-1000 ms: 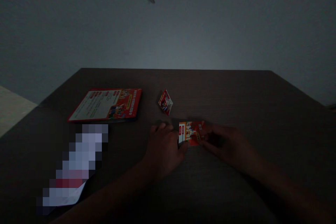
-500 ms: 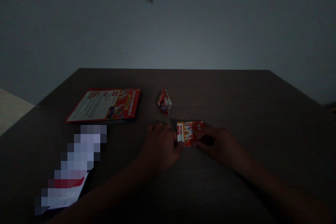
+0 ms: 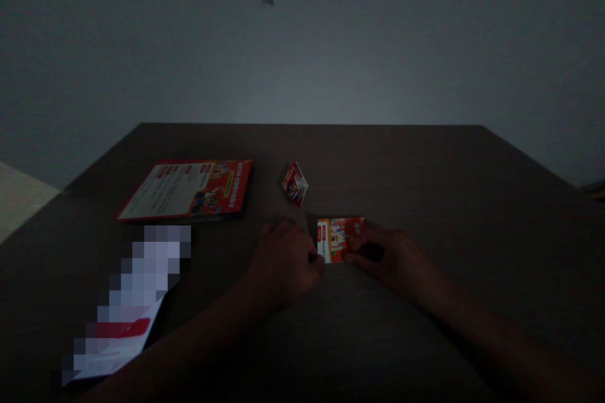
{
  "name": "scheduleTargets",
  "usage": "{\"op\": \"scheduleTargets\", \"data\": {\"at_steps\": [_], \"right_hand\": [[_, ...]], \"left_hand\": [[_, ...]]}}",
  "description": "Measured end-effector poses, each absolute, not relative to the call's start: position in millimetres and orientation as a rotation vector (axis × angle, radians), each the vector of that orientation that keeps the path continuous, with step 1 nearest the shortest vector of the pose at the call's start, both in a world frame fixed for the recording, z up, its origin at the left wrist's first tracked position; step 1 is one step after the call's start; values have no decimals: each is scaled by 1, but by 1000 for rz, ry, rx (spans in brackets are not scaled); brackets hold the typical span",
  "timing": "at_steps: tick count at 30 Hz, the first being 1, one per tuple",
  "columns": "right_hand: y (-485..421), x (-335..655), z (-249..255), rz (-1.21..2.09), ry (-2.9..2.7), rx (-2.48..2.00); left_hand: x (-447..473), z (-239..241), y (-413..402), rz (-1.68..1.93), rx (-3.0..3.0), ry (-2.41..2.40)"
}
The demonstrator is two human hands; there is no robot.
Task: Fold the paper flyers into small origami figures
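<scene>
A small folded red and white printed paper (image 3: pixel 338 238) lies flat on the dark wooden table (image 3: pixel 449 189) in dim light. My left hand (image 3: pixel 286 261) rests at its left edge, fingers curled and touching it. My right hand (image 3: pixel 390 258) presses down on its right part with bent fingers. Just beyond, a tiny folded red paper piece (image 3: pixel 295 183) stands on the table, apart from both hands.
A red and white leaflet (image 3: pixel 186 189) lies flat at the back left. Nearer on the left lies a white sheet with a red stripe (image 3: pixel 123 308), partly blurred out. A grey wall rises behind the table's far edge.
Both hands drew slightly closer together on the small paper, which shifted a little left and lies flatter and more squarely. Everything else is unmoved.
</scene>
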State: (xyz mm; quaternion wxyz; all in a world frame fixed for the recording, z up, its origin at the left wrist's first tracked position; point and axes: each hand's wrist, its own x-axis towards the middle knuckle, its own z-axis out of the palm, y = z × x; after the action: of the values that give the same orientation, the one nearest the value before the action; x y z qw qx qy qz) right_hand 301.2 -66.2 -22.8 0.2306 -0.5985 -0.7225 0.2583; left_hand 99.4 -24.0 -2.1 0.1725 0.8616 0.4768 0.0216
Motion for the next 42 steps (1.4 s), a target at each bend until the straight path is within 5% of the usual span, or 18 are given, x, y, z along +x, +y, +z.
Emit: {"op": "scheduleTargets", "data": {"at_steps": [18, 30, 42], "right_hand": [[-67, 301, -22, 729, -1971, -1671], [-64, 303, -28, 682, -1982, -1588], [-73, 311, -13, -74, -2155, -1202]], "left_hand": [[90, 2, -12, -40, 2302, 1430], [100, -21, -29, 547, 2235, 1418], [103, -18, -45, 907, 2659, 903]]}}
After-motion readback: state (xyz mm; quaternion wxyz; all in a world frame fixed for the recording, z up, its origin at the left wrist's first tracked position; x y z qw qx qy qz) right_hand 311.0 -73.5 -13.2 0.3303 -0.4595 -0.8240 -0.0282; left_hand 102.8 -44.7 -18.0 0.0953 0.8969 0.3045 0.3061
